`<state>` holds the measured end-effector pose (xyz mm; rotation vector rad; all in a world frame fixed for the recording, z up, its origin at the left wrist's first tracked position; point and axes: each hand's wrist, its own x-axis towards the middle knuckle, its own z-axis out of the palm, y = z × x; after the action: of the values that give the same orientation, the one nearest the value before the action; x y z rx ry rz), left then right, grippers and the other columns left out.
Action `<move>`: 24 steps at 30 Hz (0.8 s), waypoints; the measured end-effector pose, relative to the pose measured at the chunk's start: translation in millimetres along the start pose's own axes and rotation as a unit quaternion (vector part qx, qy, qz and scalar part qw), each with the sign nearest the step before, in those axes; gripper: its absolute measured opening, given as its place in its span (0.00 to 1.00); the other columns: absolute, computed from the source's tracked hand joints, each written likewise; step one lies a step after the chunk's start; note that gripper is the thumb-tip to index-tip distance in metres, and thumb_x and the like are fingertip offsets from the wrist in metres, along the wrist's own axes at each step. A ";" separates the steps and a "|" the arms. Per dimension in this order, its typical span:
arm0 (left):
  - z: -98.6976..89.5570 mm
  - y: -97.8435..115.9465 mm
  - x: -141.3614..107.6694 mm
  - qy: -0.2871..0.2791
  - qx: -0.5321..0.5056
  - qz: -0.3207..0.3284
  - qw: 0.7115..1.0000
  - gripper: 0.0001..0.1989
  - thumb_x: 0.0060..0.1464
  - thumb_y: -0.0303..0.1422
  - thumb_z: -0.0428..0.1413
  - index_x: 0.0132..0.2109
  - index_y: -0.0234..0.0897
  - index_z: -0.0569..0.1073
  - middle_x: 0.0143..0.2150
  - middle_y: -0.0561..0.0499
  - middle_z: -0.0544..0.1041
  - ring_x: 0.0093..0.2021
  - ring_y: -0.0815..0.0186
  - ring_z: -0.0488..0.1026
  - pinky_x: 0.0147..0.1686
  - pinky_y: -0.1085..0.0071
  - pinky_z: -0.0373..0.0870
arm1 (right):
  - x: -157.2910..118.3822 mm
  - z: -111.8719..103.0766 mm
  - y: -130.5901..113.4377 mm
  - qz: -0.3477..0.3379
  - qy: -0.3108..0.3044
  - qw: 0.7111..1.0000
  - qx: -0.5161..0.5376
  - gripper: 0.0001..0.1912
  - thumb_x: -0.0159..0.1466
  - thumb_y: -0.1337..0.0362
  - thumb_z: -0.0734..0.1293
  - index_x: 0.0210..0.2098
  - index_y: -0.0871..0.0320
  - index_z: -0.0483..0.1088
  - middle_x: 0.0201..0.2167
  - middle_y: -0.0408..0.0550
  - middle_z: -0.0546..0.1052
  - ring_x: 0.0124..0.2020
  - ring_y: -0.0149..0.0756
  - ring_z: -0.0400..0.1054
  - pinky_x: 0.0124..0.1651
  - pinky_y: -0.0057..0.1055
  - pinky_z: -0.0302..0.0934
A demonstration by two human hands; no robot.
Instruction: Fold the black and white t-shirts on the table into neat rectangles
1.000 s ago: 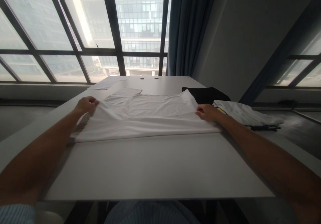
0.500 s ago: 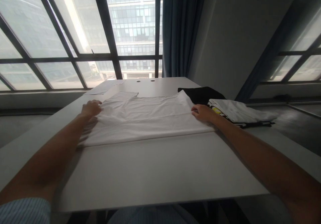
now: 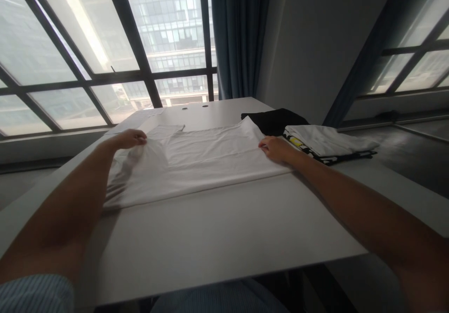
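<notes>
A white T-shirt, folded over lengthwise, lies across the white table in front of me. At its left end my left hand pinches the cloth and holds it a little off the table, so the fabric below hangs in shaded creases. My right hand grips the shirt's right edge, fingers closed on the cloth, low over the table. A sleeve-like flap sticks out at the shirt's far left side.
Right of my right hand lies a stack of folded clothes, white over a black, white and yellow print. Behind it is a black garment. Papers lie at the table's far left. Windows and a blue curtain stand beyond.
My left hand has closed on the shirt's left end and lifted it slightly. My right hand stays at the right edge, its fingers now closed on cloth. The view has tilted a little.
</notes>
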<state>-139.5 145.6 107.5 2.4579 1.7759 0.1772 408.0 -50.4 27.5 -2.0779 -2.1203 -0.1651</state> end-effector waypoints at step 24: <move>82.2 -85.9 -87.4 -0.002 0.094 -0.060 0.994 0.36 0.63 0.47 0.42 0.70 0.30 0.64 0.71 0.33 0.62 0.72 0.48 0.56 0.68 0.55 0.55 | 4.0 8.0 8.5 0.082 0.029 0.996 0.019 0.17 0.65 0.67 0.64 0.52 0.59 0.75 0.51 0.56 0.79 0.48 0.45 0.74 0.49 0.33 0.64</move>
<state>-234.6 88.2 10.3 2.4599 2.0158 -0.0041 416.0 -44.7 20.0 -2.1842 -1.8957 -0.1617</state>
